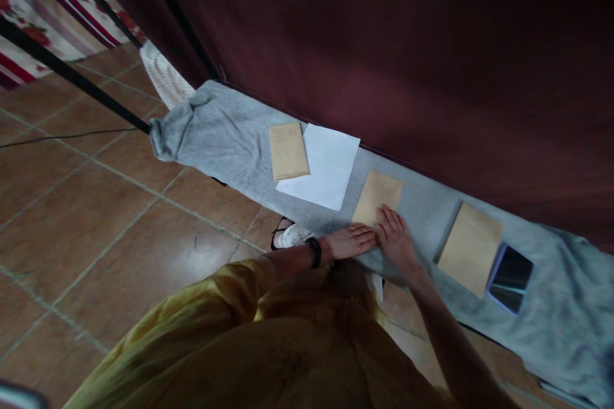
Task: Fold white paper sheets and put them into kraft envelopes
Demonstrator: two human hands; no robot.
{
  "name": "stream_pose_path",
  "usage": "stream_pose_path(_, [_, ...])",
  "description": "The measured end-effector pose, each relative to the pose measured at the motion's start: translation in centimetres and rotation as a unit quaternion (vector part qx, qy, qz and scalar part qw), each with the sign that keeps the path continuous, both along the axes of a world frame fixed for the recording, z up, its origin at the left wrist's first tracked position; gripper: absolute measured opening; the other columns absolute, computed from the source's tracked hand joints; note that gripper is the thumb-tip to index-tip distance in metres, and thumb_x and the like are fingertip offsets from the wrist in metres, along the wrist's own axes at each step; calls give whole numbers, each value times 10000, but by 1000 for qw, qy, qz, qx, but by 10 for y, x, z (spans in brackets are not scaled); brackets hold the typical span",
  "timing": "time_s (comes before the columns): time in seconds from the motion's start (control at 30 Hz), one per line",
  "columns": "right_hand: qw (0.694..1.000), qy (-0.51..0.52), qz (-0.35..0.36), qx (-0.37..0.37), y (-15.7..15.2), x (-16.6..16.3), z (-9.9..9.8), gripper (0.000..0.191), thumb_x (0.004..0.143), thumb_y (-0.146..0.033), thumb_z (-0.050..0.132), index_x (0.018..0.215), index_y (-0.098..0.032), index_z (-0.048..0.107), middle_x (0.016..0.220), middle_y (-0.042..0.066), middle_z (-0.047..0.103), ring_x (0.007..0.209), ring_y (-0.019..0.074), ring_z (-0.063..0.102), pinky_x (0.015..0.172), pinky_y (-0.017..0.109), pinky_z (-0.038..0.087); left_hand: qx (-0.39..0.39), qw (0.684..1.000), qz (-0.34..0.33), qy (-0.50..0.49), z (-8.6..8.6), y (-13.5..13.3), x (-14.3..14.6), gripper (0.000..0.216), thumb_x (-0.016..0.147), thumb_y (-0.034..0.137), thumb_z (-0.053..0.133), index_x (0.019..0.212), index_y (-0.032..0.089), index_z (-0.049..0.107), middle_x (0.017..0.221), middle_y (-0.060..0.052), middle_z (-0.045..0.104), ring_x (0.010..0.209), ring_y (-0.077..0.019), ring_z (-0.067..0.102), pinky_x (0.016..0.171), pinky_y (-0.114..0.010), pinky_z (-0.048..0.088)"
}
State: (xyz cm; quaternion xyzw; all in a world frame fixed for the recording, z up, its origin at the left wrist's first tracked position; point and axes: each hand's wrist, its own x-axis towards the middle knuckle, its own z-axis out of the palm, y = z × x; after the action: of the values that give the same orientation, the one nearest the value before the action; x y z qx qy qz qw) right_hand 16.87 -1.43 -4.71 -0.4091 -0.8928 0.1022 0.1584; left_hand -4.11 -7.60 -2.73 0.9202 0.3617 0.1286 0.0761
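Note:
A brown paper envelope (pixel 378 195) lies on the grey cloth in front of me, its near edge partly covered by my hands. My left hand (pixel 352 241), with a black band on the wrist, rests along that near edge, fingers stretched out and close together. My right hand (pixel 394 238) presses on the envelope's lower right part with fingers extended and flat. The two hands meet at the fingertips; the thumbs are hard to make out. Left of the envelope are white paper sheets (pixel 330 169), with a stack of brown envelopes (pixel 288 152) overlapping their left side.
To the right, more brown envelopes (pixel 471 249) sit in a pile beside a phone (pixel 511 278) with a dark screen. Grey cloth (pixel 230 134) covers the long narrow surface. A dark red curtain (pixel 384 64) hangs behind it. A black pole (pixel 77 77) crosses at left.

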Motion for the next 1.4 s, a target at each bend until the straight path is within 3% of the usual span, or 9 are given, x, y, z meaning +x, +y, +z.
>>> stream_pose_path(0.27, [998, 56, 9, -22, -49, 29, 0, 459, 1029, -308, 362, 1451, -185, 492, 1468, 140, 546, 1364, 260, 507, 1144, 536, 397, -51, 997, 45, -44, 9, 1, 0, 320, 960, 112, 512, 1256, 166, 618, 1364, -111, 632, 1320, -177, 546, 1150, -330, 409])
stream_pose_path(0.43, [992, 110, -66, -4, -55, 12, 5, 408, 1022, -249, 369, 1369, -189, 576, 1352, 116, 642, 1278, 237, 576, 1121, 501, 435, -94, 987, 100, -87, 7, 4, 5, 368, 940, 80, 496, 1276, 191, 594, 1340, -80, 640, 1292, -175, 559, 1128, -343, 442])
stream_pose_path(0.5, [989, 108, -98, 13, -63, -1, 7, 432, 1016, -221, 354, 1399, -191, 552, 1375, 114, 627, 1305, 244, 554, 1144, 526, 403, -103, 982, 117, -105, 5, 5, 7, 350, 946, 87, 479, 1259, 189, 598, 1320, -80, 647, 1285, -179, 560, 1133, -352, 442])
stream_pose_path(0.67, [995, 50, -88, 20, -92, -24, 5, 506, 1016, -282, 410, 1509, -170, 427, 1494, 134, 520, 1396, 269, 466, 1187, 505, 354, -103, 978, 160, -89, 2, 5, 13, 434, 947, 77, 420, 1355, 174, 531, 1393, -98, 596, 1337, -192, 518, 1155, -379, 418])
stream_pose_path(0.9, [991, 26, -122, 51, -103, -25, 5, 601, 1021, -333, 437, 1588, -231, 265, 1552, 129, 444, 1408, 300, 446, 1175, 546, 339, -41, 976, 215, -6, 1, 6, 19, 491, 991, 169, 380, 1478, 192, 436, 1602, -101, 380, 1516, -250, 264, 1229, -505, 268])
stream_pose_path(1.13, [989, 9, -138, 45, -104, -29, 9, 581, 1015, -335, 443, 1569, -207, 322, 1572, 130, 414, 1428, 322, 402, 1173, 559, 313, -18, 972, 233, -1, -3, 54, 29, 524, 1003, 351, 423, 1517, 248, 408, 1634, -77, 320, 1523, -278, 240, 1240, -541, 181])
stream_pose_path(1.27, [988, -24, -145, 37, -103, -31, 12, 557, 1016, -359, 468, 1555, -276, 355, 1591, 87, 395, 1436, 299, 389, 1169, 519, 311, -39, 972, 233, 10, -2, 89, 34, 603, 996, 509, 417, 1542, 255, 375, 1650, -106, 268, 1533, -300, 203, 1232, -589, 123])
stream_pose_path(1.4, [987, -47, -151, 31, -102, -30, 12, 538, 1020, -373, 471, 1545, -322, 366, 1611, 71, 361, 1436, 286, 386, 1158, 495, 314, -56, 972, 229, 19, 0, 119, 42, 613, 1010, 531, 342, 1559, 256, 345, 1668, -96, 214, 1546, -298, 143, 1237, -584, 57])
